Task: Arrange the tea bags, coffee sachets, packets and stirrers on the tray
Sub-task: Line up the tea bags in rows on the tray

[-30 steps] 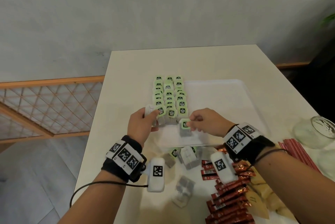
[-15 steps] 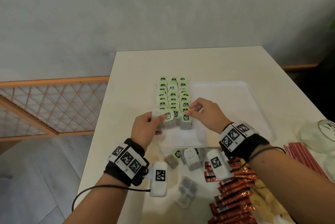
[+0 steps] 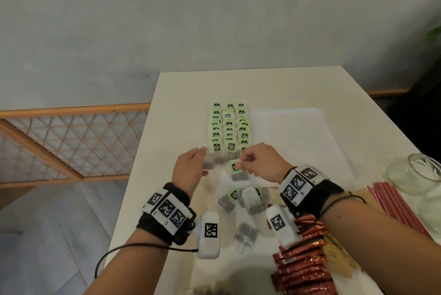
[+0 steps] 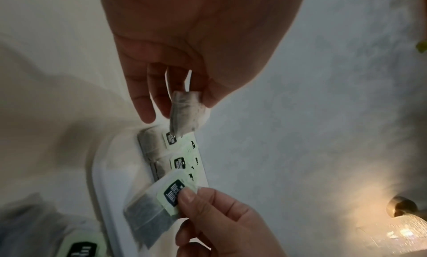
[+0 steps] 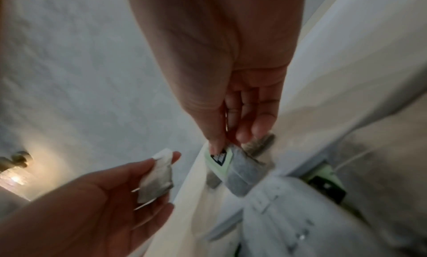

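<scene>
Left hand [image 3: 189,170] pinches a tea bag [image 4: 188,113] between thumb and fingers, held just left of the near end of the rows. Right hand [image 3: 262,163] pinches a second tea bag [image 3: 236,170] by its green tag, hanging just above the white tray [image 3: 334,146] at its near left part. The hands are near each other, not touching.

Tea bags in three rows [image 3: 229,127] fill the tray's left side, green tags up. Loose tea bags [image 3: 248,201] lie on the table [image 3: 262,84] just in front of the tray. Red coffee sachets [image 3: 303,268] are piled at lower right, tan packets [image 3: 338,261] beside them. Red stirrers [image 3: 396,208] lie further right, near a glass jar [image 3: 415,170].
</scene>
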The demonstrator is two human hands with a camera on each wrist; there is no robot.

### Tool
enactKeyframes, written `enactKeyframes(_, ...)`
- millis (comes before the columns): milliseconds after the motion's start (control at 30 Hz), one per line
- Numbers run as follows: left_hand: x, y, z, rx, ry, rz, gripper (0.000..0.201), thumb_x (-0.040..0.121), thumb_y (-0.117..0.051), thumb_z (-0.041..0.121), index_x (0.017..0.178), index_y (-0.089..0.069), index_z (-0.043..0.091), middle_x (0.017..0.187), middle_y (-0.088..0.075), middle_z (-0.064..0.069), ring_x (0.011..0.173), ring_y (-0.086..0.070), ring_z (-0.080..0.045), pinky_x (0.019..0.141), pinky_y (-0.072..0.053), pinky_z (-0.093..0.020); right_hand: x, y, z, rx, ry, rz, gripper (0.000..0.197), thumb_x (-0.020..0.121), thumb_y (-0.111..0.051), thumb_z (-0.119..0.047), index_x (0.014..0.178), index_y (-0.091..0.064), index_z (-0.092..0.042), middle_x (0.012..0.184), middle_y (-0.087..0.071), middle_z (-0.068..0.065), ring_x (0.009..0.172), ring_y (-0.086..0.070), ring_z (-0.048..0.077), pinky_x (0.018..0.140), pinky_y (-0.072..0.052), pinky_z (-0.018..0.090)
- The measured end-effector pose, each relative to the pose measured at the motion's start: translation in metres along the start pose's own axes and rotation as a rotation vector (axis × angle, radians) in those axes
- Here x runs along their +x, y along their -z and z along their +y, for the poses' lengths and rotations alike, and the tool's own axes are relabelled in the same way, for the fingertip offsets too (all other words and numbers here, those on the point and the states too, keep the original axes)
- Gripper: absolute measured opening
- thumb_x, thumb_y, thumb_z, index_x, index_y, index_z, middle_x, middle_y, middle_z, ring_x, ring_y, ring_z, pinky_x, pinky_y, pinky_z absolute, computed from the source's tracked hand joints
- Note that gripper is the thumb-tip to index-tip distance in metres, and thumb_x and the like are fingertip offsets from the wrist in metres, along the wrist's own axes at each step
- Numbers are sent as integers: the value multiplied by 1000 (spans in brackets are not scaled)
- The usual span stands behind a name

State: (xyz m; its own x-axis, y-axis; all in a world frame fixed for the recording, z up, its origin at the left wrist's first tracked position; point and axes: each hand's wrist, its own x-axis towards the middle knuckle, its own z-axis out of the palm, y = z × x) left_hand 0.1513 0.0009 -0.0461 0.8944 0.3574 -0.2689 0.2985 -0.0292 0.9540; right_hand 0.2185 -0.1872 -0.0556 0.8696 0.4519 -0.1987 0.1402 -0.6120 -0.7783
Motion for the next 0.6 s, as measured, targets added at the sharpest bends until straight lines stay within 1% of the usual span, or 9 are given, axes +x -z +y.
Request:
enactKeyframes(67,-2,7,-2,-4,0,16,28,102,-48,26,89,-70,14,88,-70,-6,77,-64,-16,74,-54,-34,7,-2,0,-37,14,83,12,80,-79,-25,76,-72,-16,67,-62,-11,60,-53,0,55,-37,7)
enactKeyframes(100,-3,10,-3,0,-2,18,27,101,-49,26,88,-70,14,86,-70,-4,76,-64,-14,75,-55,-34,11,-2,0,-41,19,118,12,79,-79,-26,77,-73,-17,67,-62,-13,62,-52,-3,55,-37,6)
enactKeyframes(167,-2,15,-4,-4,-6,9,24,100,-52,24,90,-71,14,86,-70,-2,73,-66,-11,74,-56,-34,18,-3,-2,-22,22,164,15,79,-80,-27,77,-73,-14,67,-61,-12,62,-51,-2,56,-37,7)
enactKeyframes(267,3,21,-7,-10,-15,8,15,97,-58,21,97,-71,13,85,-71,1,72,-67,-9,69,-55,-28,28,-7,-2,-27,3,215,19,79,-79,-30,75,-70,-14,65,-59,-9,62,-51,3,59,-38,17)
enactKeyframes(367,10,23,-8,-26,-35,15,13,93,-64,18,103,-69,12,86,-72,-1,70,-66,-11,63,-53,-22,36,-6,1,-70,-19,230,22,78,-79,-33,75,-69,-14,62,-54,-10,60,-48,5,61,-37,22)
enactKeyframes(433,14,22,-7,-29,-50,11,16,90,-68,16,106,-65,13,86,-72,-4,66,-67,-8,61,-52,-20,36,-2,-2,-73,-33,231,24,76,-80,-36,82,-69,-15,68,-51,-11,64,-48,7,65,-38,25)
enactKeyframes(533,20,18,-5,-23,-97,-1,19,88,-71,14,102,-59,11,78,-67,-7,60,-64,-5,60,-53,-20,30,2,-12,-30,-19,260,39,74,-79,-46,101,-63,-23,85,-50,-7,78,-52,10,71,-43,26)
enactKeyframes(567,21,15,-3,-12,-119,-20,18,87,-71,13,99,-57,12,74,-65,-5,59,-62,-6,60,-52,-21,27,3,-16,4,-1,264,39,75,-77,-49,102,-62,-24,88,-53,-5,80,-53,11,73,-43,26)
enactKeyframes(600,21,12,0,-1,-141,-53,17,87,-72,13,95,-57,12,70,-65,-3,58,-61,-7,60,-52,-21,24,2,-20,51,13,254,36,78,-74,-51,100,-64,-24,87,-56,-5,79,-55,10,73,-44,25)
